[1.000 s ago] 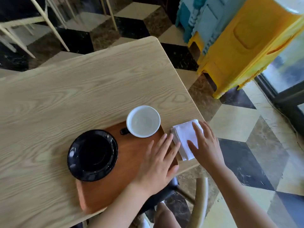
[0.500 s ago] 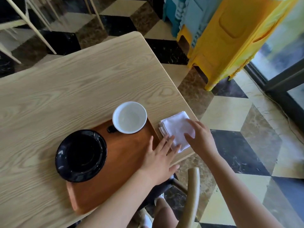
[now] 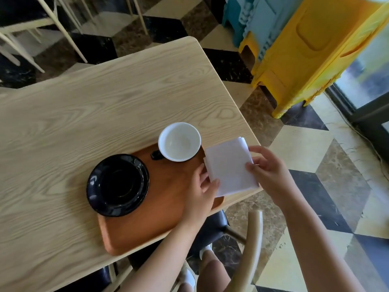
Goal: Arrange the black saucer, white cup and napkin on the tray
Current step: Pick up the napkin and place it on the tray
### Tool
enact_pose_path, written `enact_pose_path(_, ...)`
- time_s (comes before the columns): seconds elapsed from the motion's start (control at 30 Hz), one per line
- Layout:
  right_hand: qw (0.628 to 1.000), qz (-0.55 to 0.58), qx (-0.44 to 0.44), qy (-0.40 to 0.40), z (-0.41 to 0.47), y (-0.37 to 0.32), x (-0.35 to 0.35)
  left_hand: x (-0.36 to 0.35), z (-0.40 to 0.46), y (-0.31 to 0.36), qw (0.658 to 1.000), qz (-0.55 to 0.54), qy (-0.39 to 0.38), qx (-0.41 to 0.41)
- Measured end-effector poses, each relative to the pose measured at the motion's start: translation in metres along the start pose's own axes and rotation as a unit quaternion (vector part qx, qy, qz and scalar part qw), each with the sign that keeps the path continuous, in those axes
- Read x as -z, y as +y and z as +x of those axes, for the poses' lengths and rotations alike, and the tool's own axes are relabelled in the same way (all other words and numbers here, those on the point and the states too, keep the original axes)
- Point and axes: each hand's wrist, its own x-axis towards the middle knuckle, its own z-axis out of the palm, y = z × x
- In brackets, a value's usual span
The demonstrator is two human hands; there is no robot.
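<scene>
A brown wooden tray (image 3: 164, 218) lies on the pale wooden table near its front right corner. The black saucer (image 3: 117, 185) rests on the tray's left end, partly over the rim. An empty white cup (image 3: 179, 141) with a dark handle stands at the tray's far right corner. A folded white napkin (image 3: 229, 165) is lifted off the table, over the tray's right edge. My right hand (image 3: 267, 171) pinches the napkin's right side. My left hand (image 3: 203, 186) holds its lower left edge, fingers beneath it.
The table edge (image 3: 242, 199) runs just under my hands, with a chair back (image 3: 252, 245) below it. Stacked yellow and blue plastic stools (image 3: 305, 49) stand on the tiled floor at the right. Pale chair legs (image 3: 52, 28) show beyond the table.
The napkin has come up off the table and shifted left over the tray's edge. My left hand has gone from lying flat on the tray to gripping the napkin.
</scene>
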Motion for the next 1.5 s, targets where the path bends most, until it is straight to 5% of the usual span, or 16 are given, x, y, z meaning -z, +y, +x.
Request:
enact_pose_path(0.13, 0.997, 0.076, -0.022, -0.024, -0.011, 0.002, -0.012, 0.022, -0.007, -0.003, 0.981, -0.162, 0.023, 0.106)
enact_pose_path(0.3, 0.994, -0.058, -0.036, -0.081, -0.013, 0.019, -0.039, 0.052, -0.029, -0.014, 0.999, -0.003, 0.041, 0.022)
enact_pose_path(0.43, 0.958, -0.248, 0.003, -0.144, -0.012, 0.026, -0.057, 0.066, -0.038, -0.02, 0.988, 0.142, 0.047, -0.033)
enact_pose_path(0.57, 0.923, -0.343, 0.062, -0.16, -0.011, 0.028, -0.071, 0.071, -0.038, -0.025, 0.943, 0.313, 0.055, -0.096)
enact_pose_path(0.83, 0.875, -0.447, 0.117, -0.143, -0.021, 0.033, -0.072, 0.071, -0.037, -0.033, 0.89, 0.438, 0.031, -0.12)
enact_pose_path(0.97, 0.844, -0.497, 0.179, -0.098, -0.029, 0.036, -0.069, 0.076, -0.04, -0.035, 0.791, 0.583, 0.06, -0.173)
enact_pose_path(1.13, 0.792, -0.545, 0.237, -0.142, -0.034, 0.058, -0.068, 0.074, -0.035, -0.046, 0.742, 0.634, 0.014, -0.217)
enact_pose_path(1.5, 0.799, -0.546, 0.197, -0.155, -0.04, 0.059, -0.076, 0.08, -0.036, -0.045, 0.73, 0.654, -0.019, -0.196)
